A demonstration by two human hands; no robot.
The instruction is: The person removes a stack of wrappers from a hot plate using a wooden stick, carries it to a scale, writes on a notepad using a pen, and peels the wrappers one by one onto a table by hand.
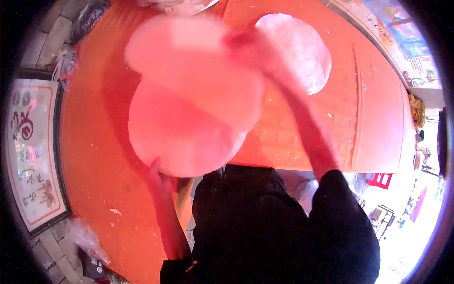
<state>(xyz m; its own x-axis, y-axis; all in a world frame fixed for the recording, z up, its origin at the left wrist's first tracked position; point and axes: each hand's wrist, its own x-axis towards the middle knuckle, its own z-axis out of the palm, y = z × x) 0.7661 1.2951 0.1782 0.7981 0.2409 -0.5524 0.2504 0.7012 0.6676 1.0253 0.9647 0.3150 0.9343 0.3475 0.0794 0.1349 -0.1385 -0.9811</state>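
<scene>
A large, thin, pale round dough sheet (189, 142) lies in front of me, its lower edge near my body. My left hand (160, 177) pinches that lower edge, thumb on top and fingers hidden beneath. Another pale round sheet (161, 40) overlaps it at the far side, its edge smeared by motion. At its right edge is my right hand (243, 47), blurred, with the fingers curled together on what looks like the sheet's rim. To the right of that hand a third dough sheet (298, 52) rests flat on the orange table cover (288, 137).
A framed sign (35, 151) with writing stands along the left side. Plastic bags (85, 236) lie at the lower left. A printed poster (402, 38) is at the upper right, and a red crate (379, 181) shows beyond the table's right edge. Small pale scraps dot the cover.
</scene>
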